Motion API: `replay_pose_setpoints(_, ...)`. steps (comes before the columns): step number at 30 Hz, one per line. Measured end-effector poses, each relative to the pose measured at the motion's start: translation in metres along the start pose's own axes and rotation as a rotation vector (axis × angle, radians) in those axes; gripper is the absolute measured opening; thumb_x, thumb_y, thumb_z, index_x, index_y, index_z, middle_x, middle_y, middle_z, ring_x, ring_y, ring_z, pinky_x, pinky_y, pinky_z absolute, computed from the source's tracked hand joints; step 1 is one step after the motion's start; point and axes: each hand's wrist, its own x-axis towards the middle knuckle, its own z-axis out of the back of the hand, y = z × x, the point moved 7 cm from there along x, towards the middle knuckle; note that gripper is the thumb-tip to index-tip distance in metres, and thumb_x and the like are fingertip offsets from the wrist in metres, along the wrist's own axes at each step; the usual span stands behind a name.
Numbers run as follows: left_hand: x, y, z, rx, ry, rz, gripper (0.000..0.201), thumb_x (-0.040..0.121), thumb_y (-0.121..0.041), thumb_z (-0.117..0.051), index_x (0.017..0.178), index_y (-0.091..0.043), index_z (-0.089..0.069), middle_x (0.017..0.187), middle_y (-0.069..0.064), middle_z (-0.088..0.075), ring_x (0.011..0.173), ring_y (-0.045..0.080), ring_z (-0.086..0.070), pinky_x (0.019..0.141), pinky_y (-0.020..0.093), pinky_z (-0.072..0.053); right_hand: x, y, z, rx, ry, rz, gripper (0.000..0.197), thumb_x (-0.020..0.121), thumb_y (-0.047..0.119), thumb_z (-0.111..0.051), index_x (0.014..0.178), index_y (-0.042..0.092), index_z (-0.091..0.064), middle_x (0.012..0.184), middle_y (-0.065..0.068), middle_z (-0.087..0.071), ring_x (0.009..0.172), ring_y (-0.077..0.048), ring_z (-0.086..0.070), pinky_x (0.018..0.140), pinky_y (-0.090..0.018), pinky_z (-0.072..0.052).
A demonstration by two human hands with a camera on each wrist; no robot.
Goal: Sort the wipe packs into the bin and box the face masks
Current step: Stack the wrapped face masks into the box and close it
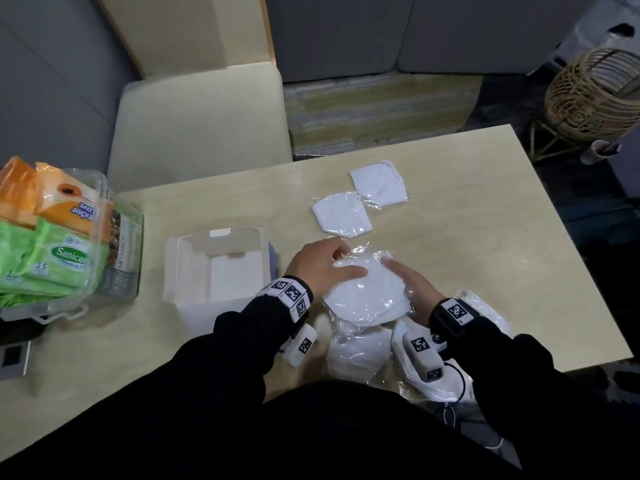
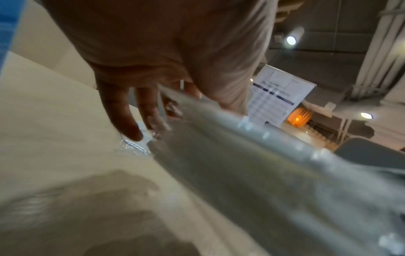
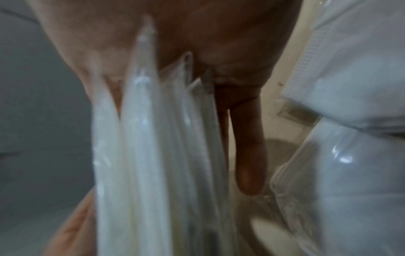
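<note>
Head, wipes: the wipe packs point(image 1: 52, 258), green and orange, already fill the clear bin point(image 1: 119, 261) at 9 o'clock on the desk point(image 1: 485, 237); I see no pack outside it, so this half looks done.
Head, box: the white box point(image 1: 221, 271) stands open just left of the hands, and I see no mask in it; boxing looks not yet begun.
Head, stack: a stack of wrapped masks point(image 1: 367, 292) is between both hands, near the desk's front edge.
Head, left hand: the left hand point(image 1: 318, 265) lies on the stack's left side, thumb on top, fingers curved over the far edge; it holds the stack.
Head, right hand: the right hand point(image 1: 412, 285) holds the right side, forefinger straight on top.
Head, left to do: two masks point(image 1: 360, 202) lie at 12 o'clock from the hands, well apart from the box; more masks point(image 1: 360, 351) lie at 6 o'clock, under the wrists.
Left wrist: the view is blurred; fingers point(image 2: 131, 124) reach down to the desk at the film's edge, the stack point(image 2: 252, 164) fills the right.
Right wrist: several mask edges point(image 3: 153, 155) stand between thumb and fingers; one finger point(image 3: 249, 155) is straight behind them. Another wrapped mask point(image 3: 350, 86) is at 3 o'clock.
Judgement: about half is done; all the masks are left.
</note>
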Motion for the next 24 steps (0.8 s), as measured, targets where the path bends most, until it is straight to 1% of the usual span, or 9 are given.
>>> replay_pose_setpoints(2, -0.001, 0.002, -0.001, 0.034, -0.012, -0.003, 0.051, 0.066, -0.066, -0.084, 0.101, -0.035, -0.064, 0.095, -0.012, -0.065, 0.089, 0.010, -0.062, 0.087, 0.039, -0.054, -0.002, -0.004, -0.004, 0.047, 0.063, -0.071, 0.064, 0.097, 0.064, -0.049, 0.125, 0.010, -0.071, 0.104, -0.025, -0.071, 0.083, -0.040, -0.068, 0.070, -0.043, -0.057)
replay_pose_setpoints(4, -0.001, 0.000, -0.003, 0.143, 0.007, 0.014, 0.059, 0.063, -0.075, -0.080, 0.100, -0.036, -0.057, 0.092, -0.015, -0.061, 0.086, 0.007, -0.060, 0.079, 0.034, -0.052, -0.007, -0.003, -0.011, -0.065, 0.150, -0.071, 0.061, 0.089, 0.065, -0.063, 0.121, 0.013, -0.072, 0.102, -0.028, -0.071, 0.075, -0.042, -0.069, 0.055, -0.044, -0.059)
replay_pose_setpoints(6, 0.002, -0.001, -0.008, 0.196, 0.050, 0.052, 0.067, 0.059, -0.083, -0.076, 0.101, -0.036, -0.051, 0.091, -0.016, -0.060, 0.084, 0.007, -0.061, 0.072, 0.033, -0.047, -0.009, -0.001, -0.010, -0.195, 0.191, -0.003, 0.047, 0.082, 0.033, -0.081, 0.123, 0.013, -0.068, 0.108, -0.021, -0.074, 0.089, -0.040, -0.073, 0.065, -0.044, -0.062)
replay_pose_setpoints(8, 0.010, -0.001, -0.009, 0.033, 0.045, 0.119, 0.065, 0.062, -0.086, -0.069, 0.099, -0.035, -0.053, 0.093, -0.012, -0.066, 0.083, 0.010, -0.066, 0.072, 0.032, -0.051, -0.005, 0.000, -0.003, -0.252, 0.188, 0.044, 0.049, 0.086, 0.007, -0.078, 0.132, 0.011, -0.061, 0.120, -0.016, -0.074, 0.109, -0.035, -0.071, 0.088, -0.043, -0.059)
replay_pose_setpoints(11, 0.037, 0.003, -0.004, -0.225, -0.097, 0.174, 0.038, 0.090, -0.064, -0.061, 0.105, -0.029, -0.064, 0.111, -0.005, -0.071, 0.100, 0.016, -0.068, 0.082, 0.028, -0.048, 0.003, 0.004, 0.016, -0.239, 0.086, 0.072, 0.051, 0.087, 0.004, -0.076, 0.135, 0.011, -0.061, 0.122, -0.011, -0.074, 0.114, -0.030, -0.071, 0.102, -0.046, -0.054)
replay_pose_setpoints(13, 0.060, 0.001, 0.001, -0.083, -0.158, 0.150, 0.029, 0.099, -0.036, -0.058, 0.126, -0.027, -0.063, 0.136, -0.002, -0.061, 0.122, 0.021, -0.061, 0.095, 0.028, -0.044, 0.008, 0.007, 0.036, -0.192, -0.062, 0.103, 0.051, 0.085, 0.004, -0.077, 0.134, 0.014, -0.063, 0.120, -0.007, -0.076, 0.112, -0.027, -0.072, 0.104, -0.046, -0.053)
replay_pose_setpoints(17, 0.089, 0.007, -0.020, 0.396, 0.086, 0.119, 0.069, 0.097, -0.017, -0.048, 0.160, -0.032, -0.027, 0.172, -0.004, -0.011, 0.156, 0.022, -0.018, 0.120, 0.044, -0.028, 0.015, 0.006, 0.071, -0.125, -0.269, 0.115, 0.051, 0.082, 0.008, -0.082, 0.129, 0.019, -0.066, 0.117, -0.005, -0.077, 0.109, -0.027, -0.074, 0.094, -0.044, -0.059)
replay_pose_setpoints(20, 0.092, 0.018, -0.030, 0.565, 0.102, 0.127, 0.059, 0.096, -0.031, -0.048, 0.154, -0.032, -0.035, 0.166, 0.000, -0.021, 0.152, 0.028, -0.021, 0.114, 0.053, -0.030, 0.017, 0.004, 0.083, -0.133, -0.289, 0.096, 0.051, 0.082, 0.011, -0.082, 0.129, 0.019, -0.065, 0.116, -0.008, -0.077, 0.104, -0.030, -0.074, 0.064, -0.029, -0.058)
replay_pose_setpoints(24, 0.082, 0.020, -0.026, 0.707, -0.085, 0.061, 0.030, 0.089, -0.038, -0.061, 0.114, -0.027, -0.070, 0.141, 0.002, -0.048, 0.128, 0.031, -0.041, 0.102, 0.047, -0.034, 0.022, -0.001, 0.093, -0.149, -0.286, 0.073, 0.048, 0.082, 0.012, -0.082, 0.127, 0.018, -0.065, 0.114, -0.006, -0.078, 0.106, -0.028, -0.074, 0.081, -0.039, -0.060)
